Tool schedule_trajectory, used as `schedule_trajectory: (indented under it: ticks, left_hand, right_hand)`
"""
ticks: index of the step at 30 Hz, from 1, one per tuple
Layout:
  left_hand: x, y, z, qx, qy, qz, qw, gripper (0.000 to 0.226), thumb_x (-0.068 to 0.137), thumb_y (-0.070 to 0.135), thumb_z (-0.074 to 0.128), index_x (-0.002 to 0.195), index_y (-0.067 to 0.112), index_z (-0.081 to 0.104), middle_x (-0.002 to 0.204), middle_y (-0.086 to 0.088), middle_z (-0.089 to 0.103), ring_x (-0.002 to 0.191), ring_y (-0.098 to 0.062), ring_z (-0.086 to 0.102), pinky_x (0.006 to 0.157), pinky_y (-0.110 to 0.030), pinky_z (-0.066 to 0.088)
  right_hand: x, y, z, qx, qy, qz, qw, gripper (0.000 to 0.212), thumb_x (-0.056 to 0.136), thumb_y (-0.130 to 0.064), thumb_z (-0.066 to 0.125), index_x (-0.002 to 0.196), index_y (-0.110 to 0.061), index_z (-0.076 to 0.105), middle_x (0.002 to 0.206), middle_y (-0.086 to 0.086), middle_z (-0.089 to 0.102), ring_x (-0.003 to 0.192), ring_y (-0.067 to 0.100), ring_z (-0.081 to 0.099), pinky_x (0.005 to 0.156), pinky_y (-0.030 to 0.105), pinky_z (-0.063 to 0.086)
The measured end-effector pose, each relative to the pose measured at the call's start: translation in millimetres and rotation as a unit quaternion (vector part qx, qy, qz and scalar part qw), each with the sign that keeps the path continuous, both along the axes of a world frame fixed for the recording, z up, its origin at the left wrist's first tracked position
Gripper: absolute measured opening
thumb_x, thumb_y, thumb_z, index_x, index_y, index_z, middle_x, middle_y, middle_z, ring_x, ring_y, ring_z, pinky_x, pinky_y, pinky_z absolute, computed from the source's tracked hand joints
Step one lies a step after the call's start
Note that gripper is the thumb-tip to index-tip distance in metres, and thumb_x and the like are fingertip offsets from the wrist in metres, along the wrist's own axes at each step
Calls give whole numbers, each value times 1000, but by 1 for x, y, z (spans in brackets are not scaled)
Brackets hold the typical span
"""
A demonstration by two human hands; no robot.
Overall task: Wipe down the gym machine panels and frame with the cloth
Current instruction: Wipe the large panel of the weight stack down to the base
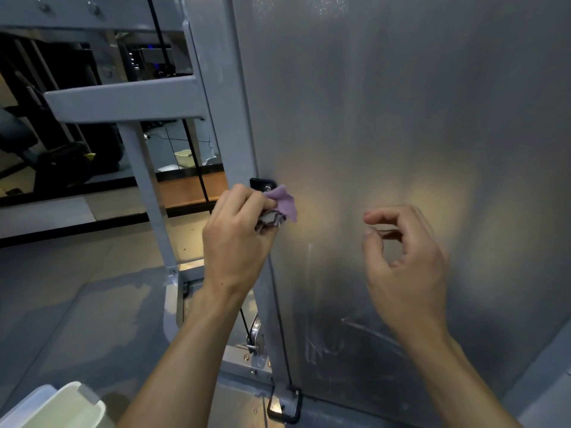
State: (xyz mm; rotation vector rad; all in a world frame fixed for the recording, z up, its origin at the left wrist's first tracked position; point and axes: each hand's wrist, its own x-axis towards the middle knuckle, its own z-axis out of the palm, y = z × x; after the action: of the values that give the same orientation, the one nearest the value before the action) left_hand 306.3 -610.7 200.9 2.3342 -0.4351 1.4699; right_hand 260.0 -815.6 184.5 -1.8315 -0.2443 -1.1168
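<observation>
Head view, looking down along the machine: a tall, dull grey metal panel (401,149) fills the right side, its long axis running floor to ceiling and leaning slightly leftward toward the top in this wide lens. Along its left edge stands a pale grey painted steel frame post (222,97), parallel to the panel, with a horizontal crossbar (123,103) jutting left from it.

The left hand (238,239) is closed around a small bunched lilac cloth (282,203), thumb and fingers curled about the wad. A loose flap of the cloth pokes up and to the right, lying against the panel just below a small black bracket with a silver bolt (262,183) at the panel's left edge. A darker, patterned fold of the cloth shows under the fingers.

The right hand (408,267) hangs in front of the panel, well to the right of the cloth, holding nothing; its fingers are loosely curled, tips pointing left. Whether it touches the panel I cannot tell.

A thin black cable (194,162) runs down beside the post toward a silver pulley wheel (255,330) near the base. At the bottom left corner sits a whitish plastic bin (58,409) on the grey floor. Smeared streaks mark the lower panel.
</observation>
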Motion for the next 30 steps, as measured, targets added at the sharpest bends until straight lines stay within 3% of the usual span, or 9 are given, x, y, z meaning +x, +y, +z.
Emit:
schedule_trajectory:
  ticks: [5, 8, 12, 15, 20, 22, 25, 27, 30]
  left_hand:
    - [2, -6, -25, 10, 38, -8, 999, 12, 83, 21, 74, 88, 11, 70, 93, -1, 65, 81, -15, 54, 68, -21, 34]
    - [-3, -4, -35, 27, 78, -21, 996, 13, 81, 20, 79, 90, 14, 72, 94, 2, 66, 81, -14, 57, 63, -27, 43]
    - [1, -3, 0, -21, 4, -32, 999, 10, 80, 16, 74, 89, 11, 73, 93, -1, 67, 84, -18, 59, 66, -32, 46]
    - [-1, -7, -2, -18, 12, -27, 999, 10, 80, 17, 74, 89, 11, 73, 94, -2, 67, 84, -13, 55, 66, -27, 42]
    - [-3, -3, -31, 19, 62, -29, 997, 12, 78, 15, 79, 89, 14, 73, 92, 2, 68, 83, -7, 51, 65, -21, 37]
    - [-1, -2, -17, 7, 28, -39, 999, 8, 81, 13, 74, 88, 12, 73, 92, 0, 68, 82, -15, 57, 64, -29, 44]
    - [-1, -5, 3, -22, -9, -38, 999, 13, 83, 18, 66, 89, 9, 74, 94, -2, 68, 84, -20, 61, 67, -32, 47]
    - [-1, -7, -1, -19, 5, -37, 999, 13, 81, 17, 69, 90, 10, 74, 95, -2, 69, 85, -19, 60, 68, -31, 47]
    - [-3, -7, -29, 5, 55, -32, 998, 12, 78, 14, 78, 90, 12, 75, 96, 1, 71, 84, -17, 60, 68, -28, 45]
  right_hand:
    - [4, -6, -6, -5, 23, -3, 1000, 15, 88, -3, 61, 97, -15, 64, 95, -5, 64, 87, 12, 63, 77, 32, 52]
    - [4, -9, -8, -1, 34, -5, 999, 22, 88, 4, 64, 97, -15, 64, 96, -5, 64, 86, 14, 64, 74, 38, 53]
    - [4, -11, -4, 2, 23, -5, 1000, 21, 88, 4, 64, 96, -15, 64, 95, -5, 64, 86, 14, 64, 75, 36, 53]
    - [4, -12, -1, -3, 4, -9, 1000, 18, 88, 2, 62, 97, -13, 64, 96, -3, 64, 87, 17, 64, 77, 35, 53]
    - [5, -24, -4, -96, -32, -68, 993, 31, 85, -1, 58, 112, -8, 69, 119, 5, 65, 110, 30, 61, 103, 31, 44]
    - [5, -27, -4, -143, -42, -95, 984, 44, 83, 1, 58, 125, -7, 68, 140, 11, 58, 129, 35, 53, 115, 32, 34]
    - [5, -28, -7, -189, -31, -116, 975, 59, 83, 0, 56, 140, -9, 61, 161, 13, 38, 152, 34, 29, 122, 50, 29]
    - [7, -30, -13, -220, -7, -123, 968, 67, 81, 0, 58, 147, -12, 55, 167, 13, 28, 157, 33, 17, 123, 57, 25]
    - [10, -35, -23, -257, 19, -128, 958, 82, 75, 7, 66, 152, -15, 49, 170, 11, 19, 159, 32, 7, 127, 52, 12]
